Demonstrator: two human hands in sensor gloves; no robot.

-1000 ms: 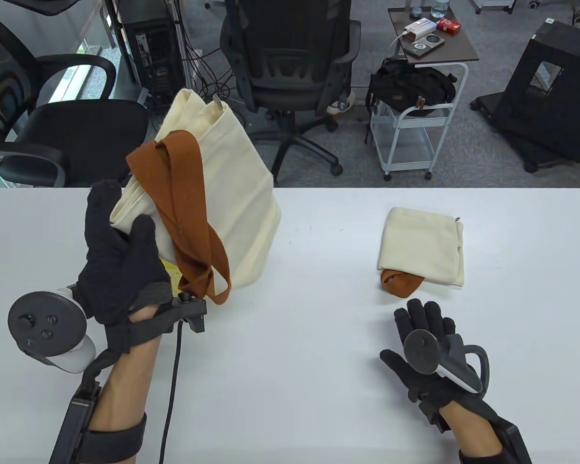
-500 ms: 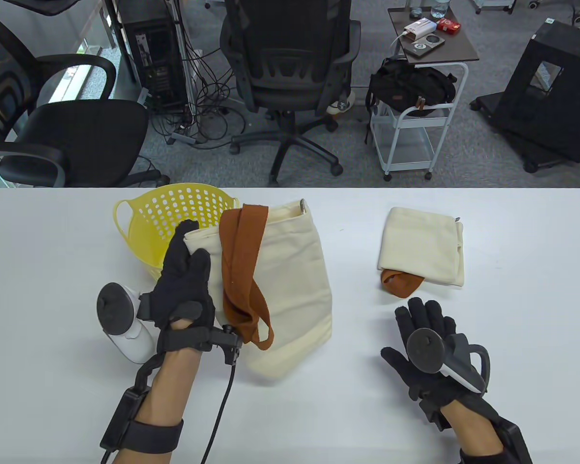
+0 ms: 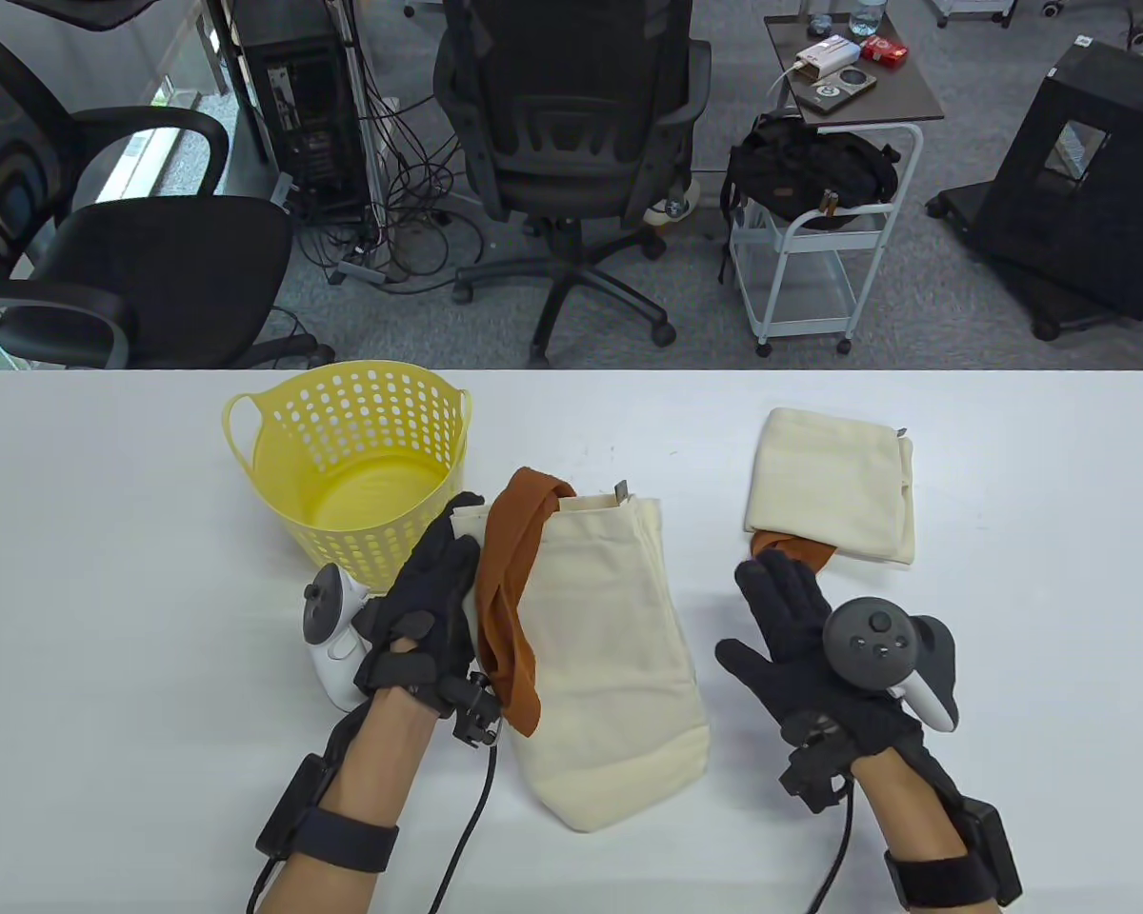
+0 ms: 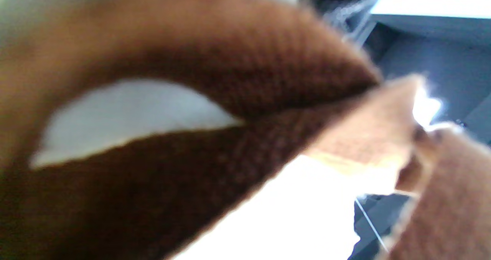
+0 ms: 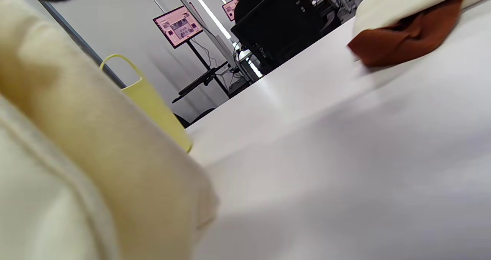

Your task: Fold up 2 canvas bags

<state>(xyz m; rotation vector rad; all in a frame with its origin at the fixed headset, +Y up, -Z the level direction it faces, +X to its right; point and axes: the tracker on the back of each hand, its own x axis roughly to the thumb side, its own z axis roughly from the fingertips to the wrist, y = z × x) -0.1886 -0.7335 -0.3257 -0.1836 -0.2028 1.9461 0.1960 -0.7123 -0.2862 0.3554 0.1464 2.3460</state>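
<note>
Office chairs [image 3: 571,124], a computer tower and a small white cart [image 3: 824,248] stand on grey carpet behind the white table [image 3: 105,590]. Toward the table's left stands a yellow basket [image 3: 348,466] with holes in its wall, upright and open at the top. Just in front of it the left hand [image 3: 429,609] lies at the left edge of a cream canvas bag [image 3: 610,657], fingers stretched along the bag's upper left corner and touching the brown straps [image 3: 510,590]; whether it pinches the cloth or only rests on it cannot be told. That bag lies flat and unfolded near the middle of the table, mouth toward the far side, its straps draped down its left side. The left wrist view is filled by blurred brown strap close to the lens. To the right of the bag the right hand [image 3: 800,638] hovers palm down with fingers spread wide, holding nothing, near the bag's right edge. Beyond its fingertips lies a second canvas bag [image 3: 833,486], folded into a small packet, with a bit of brown strap [image 3: 786,552] poking out at its near left corner.
</note>
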